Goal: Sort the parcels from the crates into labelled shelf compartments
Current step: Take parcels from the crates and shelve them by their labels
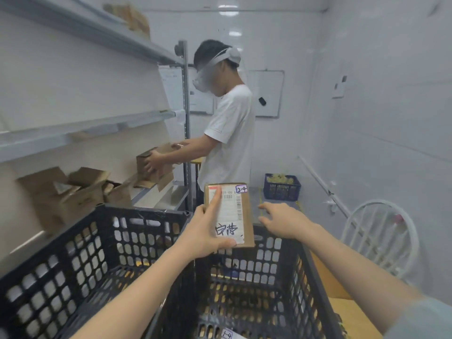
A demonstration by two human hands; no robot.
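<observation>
My left hand (208,231) holds a small brown cardboard parcel (245,216) upright above two black plastic crates. Its white shipping label faces me, with handwriting low down and a small tag reading "2-4" at the top right corner. The thumb is under the bottom edge and the index finger lies up the label. My right hand (281,220) hovers just right of the parcel, fingers spread and loose, holding nothing. The left crate (80,253) and the right crate (264,277) stand side by side below my arms. Grey metal shelves (73,133) run along the left wall.
Another person in a white T-shirt (227,133) stands ahead, placing a cardboard box (156,160) on the lower shelf. Several brown boxes (71,189) sit on that shelf. A blue basket (281,187) is on the floor behind. A white chair (381,236) stands at right.
</observation>
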